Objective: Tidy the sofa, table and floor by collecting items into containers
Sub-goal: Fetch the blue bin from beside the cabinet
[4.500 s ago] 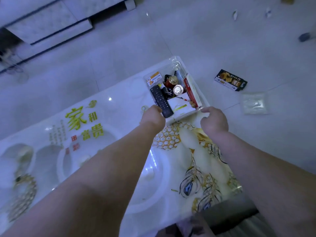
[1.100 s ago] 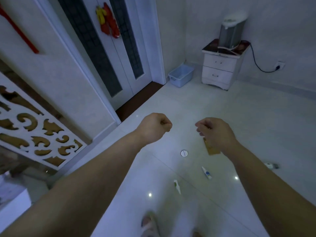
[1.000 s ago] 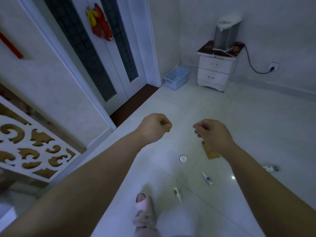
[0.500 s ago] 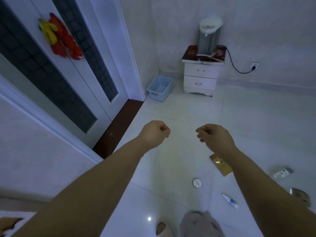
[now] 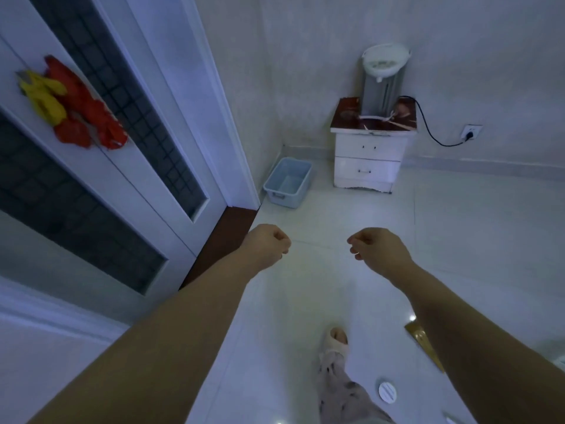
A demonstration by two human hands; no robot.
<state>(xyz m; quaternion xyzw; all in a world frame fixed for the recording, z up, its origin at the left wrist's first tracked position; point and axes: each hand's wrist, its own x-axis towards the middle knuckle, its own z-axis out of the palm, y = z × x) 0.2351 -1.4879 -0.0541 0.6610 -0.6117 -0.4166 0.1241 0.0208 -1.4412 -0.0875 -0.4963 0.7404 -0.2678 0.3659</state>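
Hands both curled and empty, held out over the floor, with the bin ahead in the corner.

Left hand [image 5: 269, 244] was a tight fist gripping nothing, raised near the dark threshold of the door [image 5: 122, 154]. Beyond it the bin [image 5: 282, 198] stood on the floor between the door frame and the cabinet [image 5: 367, 162], looking empty and well apart from both hands. Right hand [image 5: 379, 250] was curled a little looser, touching nothing. Low on the right a cap [image 5: 387, 392] and a card [image 5: 423, 342] lay on the tiles. The step seemed to be fetching a container for the floor litter. The next move would call for closing on the bin, stooping, uncurling the fingers to take its rim, and bringing it to the cap and card.
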